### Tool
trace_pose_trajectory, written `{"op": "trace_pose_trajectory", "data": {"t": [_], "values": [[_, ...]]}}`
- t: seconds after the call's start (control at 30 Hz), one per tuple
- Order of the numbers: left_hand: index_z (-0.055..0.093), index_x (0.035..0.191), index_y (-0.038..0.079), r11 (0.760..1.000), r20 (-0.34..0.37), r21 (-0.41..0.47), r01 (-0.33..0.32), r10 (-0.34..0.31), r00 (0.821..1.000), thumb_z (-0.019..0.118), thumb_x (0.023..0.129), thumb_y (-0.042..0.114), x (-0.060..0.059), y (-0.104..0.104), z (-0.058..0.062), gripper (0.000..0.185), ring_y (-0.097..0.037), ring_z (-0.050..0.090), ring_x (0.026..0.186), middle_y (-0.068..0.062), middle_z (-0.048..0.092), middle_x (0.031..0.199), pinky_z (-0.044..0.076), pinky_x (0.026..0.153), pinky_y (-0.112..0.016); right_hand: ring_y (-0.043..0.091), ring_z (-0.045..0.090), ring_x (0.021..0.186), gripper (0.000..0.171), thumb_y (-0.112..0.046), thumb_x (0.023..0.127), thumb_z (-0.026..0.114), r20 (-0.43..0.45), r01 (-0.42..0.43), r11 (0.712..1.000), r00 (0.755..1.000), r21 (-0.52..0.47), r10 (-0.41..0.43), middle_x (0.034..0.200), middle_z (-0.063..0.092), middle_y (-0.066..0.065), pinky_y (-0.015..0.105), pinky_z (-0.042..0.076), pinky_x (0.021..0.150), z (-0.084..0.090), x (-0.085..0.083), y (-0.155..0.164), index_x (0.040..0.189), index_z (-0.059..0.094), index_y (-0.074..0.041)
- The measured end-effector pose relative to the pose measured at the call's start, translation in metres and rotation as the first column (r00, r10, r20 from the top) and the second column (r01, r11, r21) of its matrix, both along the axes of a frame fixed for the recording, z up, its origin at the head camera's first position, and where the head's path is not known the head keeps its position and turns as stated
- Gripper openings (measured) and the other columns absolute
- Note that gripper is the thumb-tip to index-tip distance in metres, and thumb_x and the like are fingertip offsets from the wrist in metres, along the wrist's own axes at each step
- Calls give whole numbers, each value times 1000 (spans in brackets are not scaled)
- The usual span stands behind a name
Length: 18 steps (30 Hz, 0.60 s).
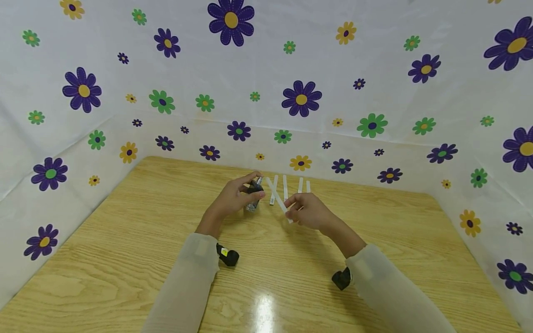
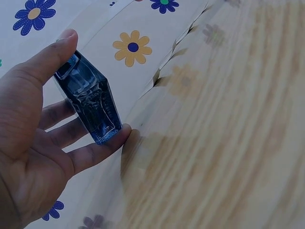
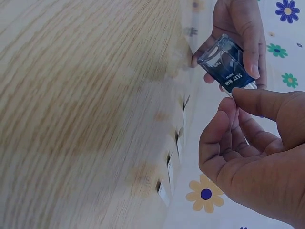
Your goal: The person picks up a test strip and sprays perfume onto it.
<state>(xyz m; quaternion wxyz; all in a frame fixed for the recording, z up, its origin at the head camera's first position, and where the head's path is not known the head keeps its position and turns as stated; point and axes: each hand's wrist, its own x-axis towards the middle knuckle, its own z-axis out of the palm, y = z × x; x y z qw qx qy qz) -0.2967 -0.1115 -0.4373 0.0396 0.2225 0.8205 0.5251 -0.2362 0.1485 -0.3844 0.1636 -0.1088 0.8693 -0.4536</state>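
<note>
In the head view my left hand (image 1: pixel 233 198) grips a small dark glass perfume bottle (image 1: pixel 251 206) with a clear base, held tilted. Its blue-black glass (image 2: pixel 90 98) lies between thumb and fingers in the left wrist view. The label "SEXY MAN" shows on the bottle (image 3: pixel 226 64) in the right wrist view. My right hand (image 1: pixel 311 212) pinches a narrow white paper strip (image 1: pixel 275 192) between thumb and fingertips. That strip slants up and left, its upper end close to the bottle's top. From the right wrist it is seen nearly edge-on, mostly hidden by the fingers.
Several more white strips (image 1: pixel 285 186) lie side by side near the back of the wooden table (image 1: pixel 137 231), some partly behind my right hand. A white cloth (image 1: pixel 266 69) printed with flowers hangs behind and at both sides. Black wrist cameras (image 1: pixel 228 255) sit at both cuffs.
</note>
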Motion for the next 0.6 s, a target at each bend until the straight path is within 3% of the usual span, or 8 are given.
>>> {"op": "trace_pose_trajectory", "data": {"t": [0.33, 0.6], "values": [[48, 153, 31, 1000, 12, 24, 10, -10, 1000, 72, 96, 43, 2, 0, 3, 62, -34, 62, 115, -12, 55, 143, 56, 79, -43, 27, 65, 87, 19, -7, 101, 63, 3, -3, 1000, 1000, -2, 3, 99, 67, 13, 42, 56, 77, -1, 1, 0, 119, 64, 0], [46, 155, 29, 1000, -10, 12, 4, -4, 1000, 72, 96, 43, 1, 0, 1, 66, -32, 63, 113, -5, 46, 155, 57, 79, -41, 30, 66, 90, 19, -7, 102, 63, 1, 2, 1000, 1000, 4, -2, 98, 67, 13, 38, 56, 76, 1, 1, 0, 119, 65, 0]]}}
